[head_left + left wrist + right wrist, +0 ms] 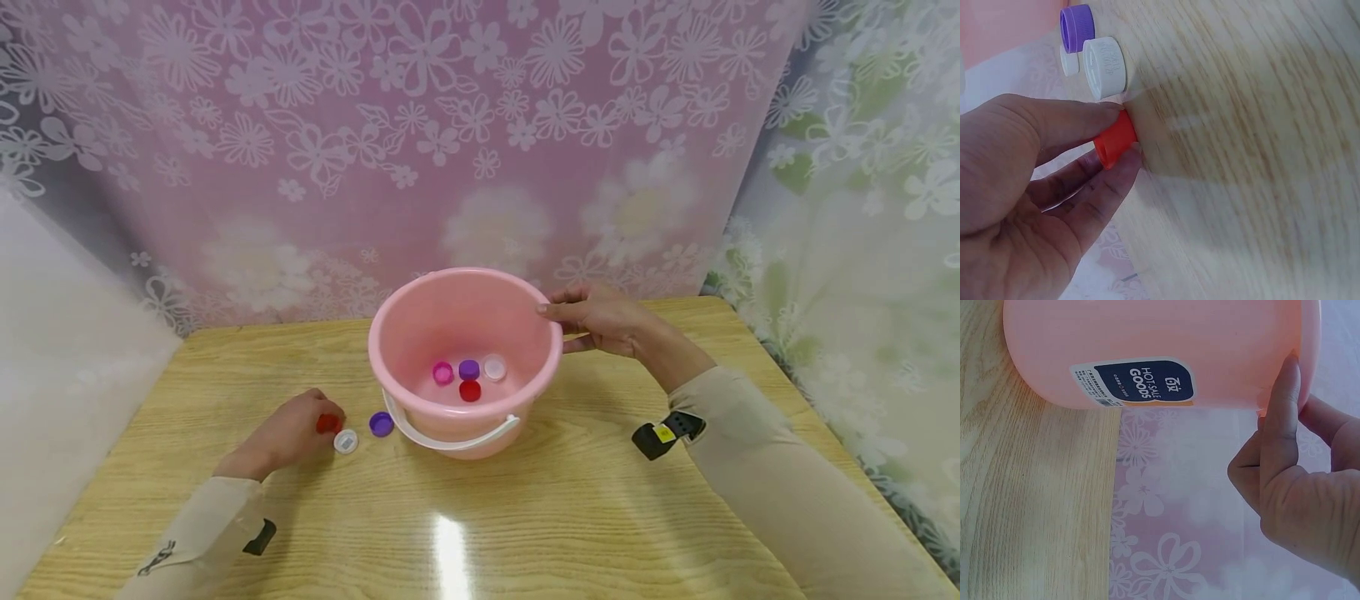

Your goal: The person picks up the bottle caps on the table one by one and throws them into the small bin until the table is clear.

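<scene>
My left hand [296,429] pinches a red bottle cap [1117,139] between thumb and fingertips, right at the wooden tabletop. Close beside it lies a white cap [346,442], and a purple cap [381,424] sits a little nearer the bucket. A pink bucket [465,422] stands upright with its white handle [450,443] hanging down at the front. Inside, on its floor, are a pink cap [443,372], a purple cap [468,369], a white cap [494,367] and a red cap [470,391]. My right hand [600,321] grips the bucket's right rim, thumb over the edge and fingers along the outer wall.
The wooden table [585,517] has its back edge against a pink flowered curtain [360,167]. Another flowered curtain [862,208] hangs along the right side. A dark label [1150,381] is stuck on the bucket's outer wall.
</scene>
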The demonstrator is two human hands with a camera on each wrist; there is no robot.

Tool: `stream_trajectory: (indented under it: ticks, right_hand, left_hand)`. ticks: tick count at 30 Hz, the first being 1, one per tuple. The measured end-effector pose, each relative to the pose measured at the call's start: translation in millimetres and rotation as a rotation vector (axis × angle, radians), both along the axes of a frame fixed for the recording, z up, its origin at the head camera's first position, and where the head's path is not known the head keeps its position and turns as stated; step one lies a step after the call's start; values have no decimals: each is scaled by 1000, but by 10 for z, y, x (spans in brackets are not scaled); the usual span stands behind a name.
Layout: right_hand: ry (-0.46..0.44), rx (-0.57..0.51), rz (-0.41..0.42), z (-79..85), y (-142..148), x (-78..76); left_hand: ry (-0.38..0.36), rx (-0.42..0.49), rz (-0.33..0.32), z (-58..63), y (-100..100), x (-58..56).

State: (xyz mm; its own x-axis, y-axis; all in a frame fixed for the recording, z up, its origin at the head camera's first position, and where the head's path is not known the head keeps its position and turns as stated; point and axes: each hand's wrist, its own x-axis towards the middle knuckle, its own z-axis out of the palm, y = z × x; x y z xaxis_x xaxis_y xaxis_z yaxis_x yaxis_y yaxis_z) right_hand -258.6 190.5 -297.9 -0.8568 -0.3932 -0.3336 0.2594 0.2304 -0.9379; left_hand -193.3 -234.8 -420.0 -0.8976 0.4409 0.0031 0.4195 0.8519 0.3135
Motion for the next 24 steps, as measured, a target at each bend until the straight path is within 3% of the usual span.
stream_trajectory:
  ticks: [8,14,24]
  right_hand:
    - [14,-2,21,-1,9,4]
    - [12,6,11,-2,8,6]
    - [14,1,12,-5,11,3]
  left_hand:
    - [-12,-32,15,37,23,13]
    - [7,-30,-15,72,-3,19]
    - [63,-19,-59,319,-43,8]
